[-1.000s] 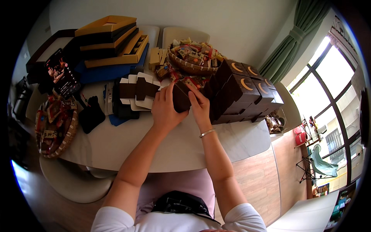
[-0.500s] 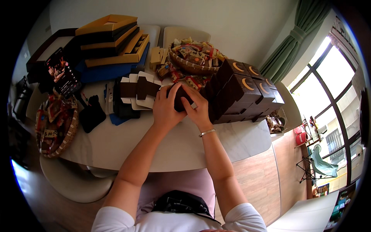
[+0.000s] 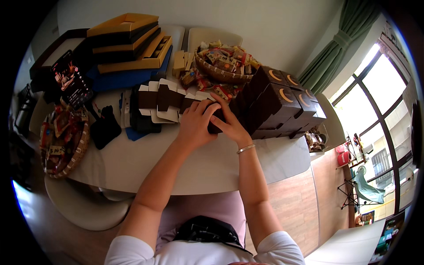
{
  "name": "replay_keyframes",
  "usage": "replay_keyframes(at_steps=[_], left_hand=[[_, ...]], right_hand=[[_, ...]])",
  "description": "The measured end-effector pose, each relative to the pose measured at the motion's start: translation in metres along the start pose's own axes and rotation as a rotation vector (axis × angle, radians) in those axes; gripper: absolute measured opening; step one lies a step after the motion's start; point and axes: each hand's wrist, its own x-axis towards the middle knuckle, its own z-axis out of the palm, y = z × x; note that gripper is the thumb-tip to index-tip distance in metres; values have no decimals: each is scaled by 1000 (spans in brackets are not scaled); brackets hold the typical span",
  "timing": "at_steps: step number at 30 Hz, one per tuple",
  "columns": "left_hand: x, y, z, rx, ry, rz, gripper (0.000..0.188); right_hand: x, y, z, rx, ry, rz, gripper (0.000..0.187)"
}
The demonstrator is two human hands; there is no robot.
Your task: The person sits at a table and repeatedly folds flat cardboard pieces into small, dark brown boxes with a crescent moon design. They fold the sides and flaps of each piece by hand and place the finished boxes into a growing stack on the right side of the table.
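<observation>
Between my two hands is a small dark brown carton (image 3: 216, 128), mostly covered by fingers. My left hand (image 3: 195, 127) is closed around its left side. From the right, my right hand (image 3: 233, 126), with a bracelet at the wrist, grips the same carton, its thumb and fingers over the top. Just left of my hands lie unfolded brown-and-white carton blanks (image 3: 164, 100), overlapping on the table. Close on the right stands a stack of folded dark brown cartons (image 3: 276, 110) with golden crescents on their tops.
On the marble-look table (image 3: 119, 168), a wicker basket (image 3: 225, 78) of wrapped snacks stands at the back, and another basket (image 3: 79, 154) at the left. Beside that are a phone (image 3: 70, 81) on a stand and a black pouch (image 3: 106, 128). Yellow-and-black box trays (image 3: 128, 62) are piled at back left.
Both hands have shifted slightly right with the brown carton, toward the stack. More of the carton blanks shows at their left.
</observation>
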Motion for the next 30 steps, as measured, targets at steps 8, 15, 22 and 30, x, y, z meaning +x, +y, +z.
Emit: replay_keyframes(at_steps=[8, 15, 22, 30], left_hand=[[5, 7, -3, -28, 179, -12, 100], [2, -6, 26, -818, 454, -478, 101], [6, -8, 13, -1297, 172, -831, 68], [5, -26, 13, -1198, 60, -547, 65]], right_hand=[[3, 1, 7, 160, 268, -14, 52], [8, 17, 22, 391, 640, 11, 41], [7, 39, 16, 222, 598, -43, 38], [1, 19, -3, 188, 268, 78, 61]])
